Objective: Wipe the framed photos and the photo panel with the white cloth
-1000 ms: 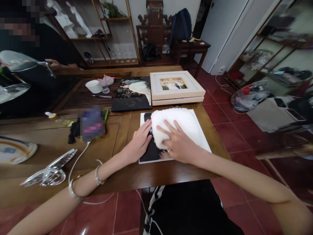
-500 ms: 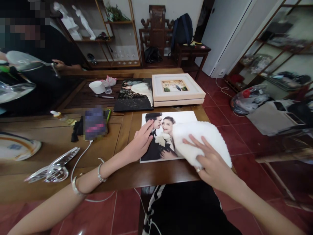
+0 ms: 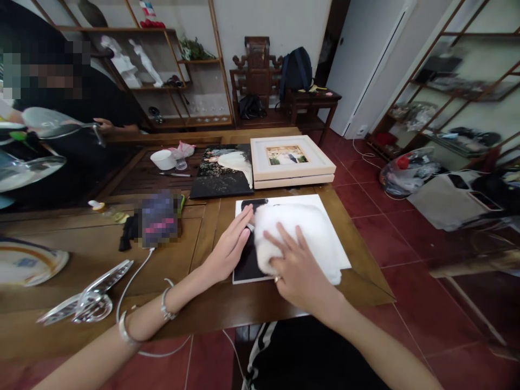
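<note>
A photo print (image 3: 245, 264) of a couple lies near the table's front edge, mostly covered by a fluffy white cloth (image 3: 317, 233). Pressing on that cloth is my right hand (image 3: 298, 268), fingers spread on top and some of the fabric bunched under the thumb side. My left hand (image 3: 229, 244) lies with fingers stretched out along the photo's left side, close to the cloth's edge. Behind the photo are a dark wedding picture panel (image 3: 221, 181) and a stack of pale frames (image 3: 294, 170).
On the wooden table (image 3: 195, 303) are a white cup (image 3: 163, 159), a pen, a dropper bottle (image 3: 108, 210), a blurred-out item on a white cable, and a shiny silver object (image 3: 91, 298). A person in dark clothes is across at the left. Bags stand on the floor at right.
My right hand has slid the white cloth leftward across the photo, now hiding the faces. My left hand stays on the photo's left side. The camera view has tilted up slightly.
</note>
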Available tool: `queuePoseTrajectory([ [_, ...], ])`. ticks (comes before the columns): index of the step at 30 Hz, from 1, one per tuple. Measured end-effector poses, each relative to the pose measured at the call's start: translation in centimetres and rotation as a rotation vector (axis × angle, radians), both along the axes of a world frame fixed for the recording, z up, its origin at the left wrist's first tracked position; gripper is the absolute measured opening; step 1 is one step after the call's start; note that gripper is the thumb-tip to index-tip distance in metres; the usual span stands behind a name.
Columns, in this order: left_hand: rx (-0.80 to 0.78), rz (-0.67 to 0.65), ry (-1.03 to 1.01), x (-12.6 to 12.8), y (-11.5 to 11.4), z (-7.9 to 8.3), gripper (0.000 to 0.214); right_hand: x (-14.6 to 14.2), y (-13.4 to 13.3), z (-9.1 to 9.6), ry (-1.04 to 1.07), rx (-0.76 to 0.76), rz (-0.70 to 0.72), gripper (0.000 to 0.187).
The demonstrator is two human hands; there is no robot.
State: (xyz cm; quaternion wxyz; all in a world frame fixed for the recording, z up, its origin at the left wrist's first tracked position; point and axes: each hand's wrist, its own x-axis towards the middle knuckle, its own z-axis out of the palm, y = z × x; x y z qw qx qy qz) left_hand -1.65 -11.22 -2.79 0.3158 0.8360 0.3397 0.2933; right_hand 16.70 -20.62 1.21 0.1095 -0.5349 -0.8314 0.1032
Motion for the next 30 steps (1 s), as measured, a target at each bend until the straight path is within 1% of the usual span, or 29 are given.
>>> queuePoseTrajectory([
  [2,0.014,-0.001,-0.035,0.0,-0.1,0.4,0.048,-0.7,-0.6,0.2,0.031,-0.033,0.129,0.025],
  [5,0.026,0.001,-0.031,-0.1,0.0,0.3,0.048,-0.4,-1.9,0.7,0.063,-0.099,0.302,0.023],
  [6,0.032,0.004,-0.021,-0.1,0.0,0.1,0.048,0.1,-2.4,1.0,0.075,-0.123,0.341,0.023],
  [8,0.048,0.007,0.017,0.0,0.1,-0.2,0.048,1.4,-3.6,1.5,0.102,-0.161,0.37,0.028],
  [11,0.103,-0.024,0.108,0.1,0.2,-0.7,0.046,3.8,-5.2,2.1,0.13,-0.184,0.3,0.034],
  [13,0.151,-0.063,0.157,0.2,0.3,-0.8,0.044,5.7,-5.8,2.2,0.127,-0.167,0.2,0.03],
  [15,0.186,-0.088,0.181,0.2,0.3,-0.9,0.042,7.6,-5.7,2.0,0.115,-0.119,0.067,0.026],
  [17,0.207,-0.091,0.188,0.3,0.2,-0.9,0.041,9.2,-4.9,1.4,0.108,-0.057,-0.064,0.024],
  [19,0.221,-0.081,0.19,0.3,0.1,-0.9,0.042,10.3,-3.6,0.7,0.113,-0.007,-0.181,0.021],
  [21,0.229,-0.072,0.193,0.3,0.0,-1.0,0.043,10.6,-1.9,0.1,0.118,0.026,-0.242,0.019],
  [22,0.23,-0.07,0.194,0.3,0.0,-1.1,0.043,10.5,-0.9,-0.1,0.114,0.037,-0.244,0.019],
  [23,0.229,-0.07,0.195,0.3,0.0,-1.1,0.043,10.1,0.1,-0.1,0.106,0.044,-0.224,0.018],
  [25,0.225,-0.078,0.193,0.3,0.0,-1.1,0.043,8.9,2.3,0.0,0.089,0.043,-0.13,0.017],
  [28,0.21,-0.089,0.183,0.3,0.1,-1.1,0.042,6.5,5.6,0.7,0.099,0.029,0.01,0.019],
  [30,0.201,-0.089,0.169,0.3,0.1,-1.0,0.041,4.6,7.7,1.1,0.119,0.031,0.05,0.019],
])
